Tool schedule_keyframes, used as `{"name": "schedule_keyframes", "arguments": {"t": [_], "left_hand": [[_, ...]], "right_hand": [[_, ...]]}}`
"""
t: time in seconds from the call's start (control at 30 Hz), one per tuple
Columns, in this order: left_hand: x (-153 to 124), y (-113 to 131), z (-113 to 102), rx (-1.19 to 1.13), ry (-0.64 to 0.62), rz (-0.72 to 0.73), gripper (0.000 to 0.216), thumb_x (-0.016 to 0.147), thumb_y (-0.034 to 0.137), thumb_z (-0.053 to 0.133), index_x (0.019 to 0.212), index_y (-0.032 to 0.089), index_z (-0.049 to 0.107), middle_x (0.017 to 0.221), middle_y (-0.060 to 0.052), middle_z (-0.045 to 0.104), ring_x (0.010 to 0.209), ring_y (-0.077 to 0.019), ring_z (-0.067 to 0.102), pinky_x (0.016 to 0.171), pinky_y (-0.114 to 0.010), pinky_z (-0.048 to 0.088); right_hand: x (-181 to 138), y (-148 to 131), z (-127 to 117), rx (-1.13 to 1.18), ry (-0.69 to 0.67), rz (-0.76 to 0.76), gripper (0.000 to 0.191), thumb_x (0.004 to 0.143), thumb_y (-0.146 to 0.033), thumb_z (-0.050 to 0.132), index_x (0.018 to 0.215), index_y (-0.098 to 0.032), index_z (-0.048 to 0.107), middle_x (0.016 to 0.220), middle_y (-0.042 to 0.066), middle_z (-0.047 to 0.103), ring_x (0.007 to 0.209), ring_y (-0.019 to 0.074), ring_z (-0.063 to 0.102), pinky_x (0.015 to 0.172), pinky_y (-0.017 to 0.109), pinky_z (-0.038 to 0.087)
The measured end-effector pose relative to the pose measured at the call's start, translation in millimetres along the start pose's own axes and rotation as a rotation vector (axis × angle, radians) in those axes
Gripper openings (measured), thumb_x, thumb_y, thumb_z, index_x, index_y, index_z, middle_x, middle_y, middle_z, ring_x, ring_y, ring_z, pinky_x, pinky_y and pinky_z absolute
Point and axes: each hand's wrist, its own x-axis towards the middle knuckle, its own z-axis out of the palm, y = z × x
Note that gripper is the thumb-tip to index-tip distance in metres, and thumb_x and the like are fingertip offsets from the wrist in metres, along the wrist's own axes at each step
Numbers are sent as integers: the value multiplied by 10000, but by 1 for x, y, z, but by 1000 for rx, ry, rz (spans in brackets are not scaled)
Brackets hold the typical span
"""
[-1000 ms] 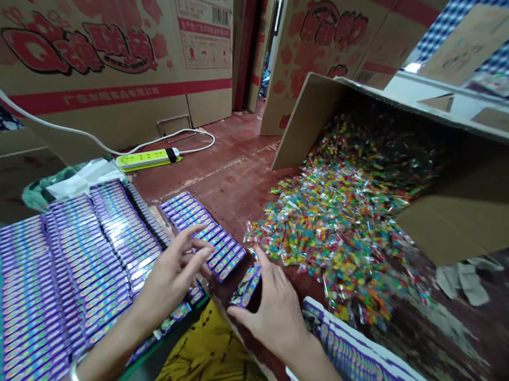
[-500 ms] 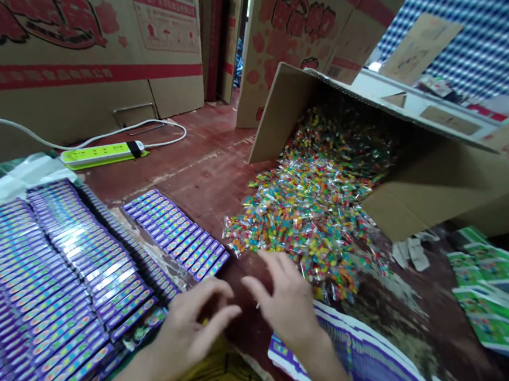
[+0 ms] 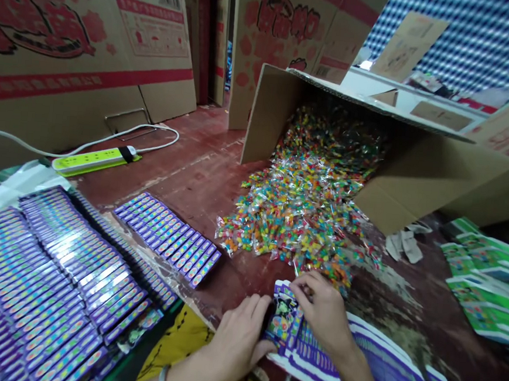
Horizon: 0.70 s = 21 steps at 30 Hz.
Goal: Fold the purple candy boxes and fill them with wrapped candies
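Note:
My left hand [image 3: 240, 336] and my right hand [image 3: 324, 310] meet at the near end of a stack of flat purple printed cartons [image 3: 368, 364] lying on the red floor. Both pinch one flat purple carton [image 3: 283, 317] and lift its end off the stack. Just beyond the hands lies a heap of colourful wrapped candies [image 3: 305, 218] spilling from a tipped cardboard box [image 3: 419, 162]. A short row of filled purple boxes [image 3: 169, 239] stands to the left of the hands.
A green tray [image 3: 135, 357] at the left holds several rows of filled purple boxes [image 3: 44, 285]. A green power strip [image 3: 93, 160] with a white cable lies behind it. Flat green cartons [image 3: 480, 284] lie at the right. Large printed cardboard boxes [image 3: 84, 54] stand at the back.
Both hands have moved right, away from the row of filled boxes, to the flat carton stack and taken hold of one carton. The view has swung right.

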Motion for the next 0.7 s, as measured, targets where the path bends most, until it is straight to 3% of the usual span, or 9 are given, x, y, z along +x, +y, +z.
{"name": "schedule_keyframes", "arguments": {"t": [0.13,0.27,0.33,0.43,0.53,0.7], "left_hand": [[-1,4,-6,-128,105,76,790,795,418,725,1431,146,345,1362,-190,533,1247,-330,509,1026,-501,456],[6,9,-19,-370,165,64,698,808,332,710,1422,191,410,1352,-161,562,1227,-323,526,1056,-497,416],[10,8,-29,-674,96,57,616,822,310,698,1387,220,470,1301,-120,611,1186,-297,564,1031,-446,442],[11,2,-44,-1124,-93,31,598,809,376,720,1351,215,527,1208,-92,664,1089,-272,620,952,-388,487],[6,-3,-51,-1275,-229,-23,638,744,463,767,1294,186,599,1126,-97,687,1024,-277,638,924,-388,480],[-5,-3,-54,-1301,-372,-19,621,718,491,783,1239,181,649,1041,-99,708,972,-279,650,881,-388,482]], "right_hand": [[-2,-13,-5,414,-18,246,298,902,-434,582,723,-206,517,591,-55,468,489,119,462,449,216,377],[-10,-29,-2,637,-19,301,327,908,-491,570,782,-190,550,586,-55,474,458,103,448,423,202,385],[-17,-33,0,705,-76,228,317,946,-471,520,991,-173,617,629,-30,540,514,119,505,487,217,429],[-27,-36,-2,722,-219,84,421,936,-412,557,1296,-195,533,744,-4,604,611,135,554,567,235,460],[-26,-39,-12,660,-351,54,342,862,-317,667,1175,-208,581,748,-14,615,636,135,581,594,233,467],[-11,-44,-35,672,-682,206,135,819,-241,674,929,-204,604,634,-42,645,483,106,592,485,183,448]]}}
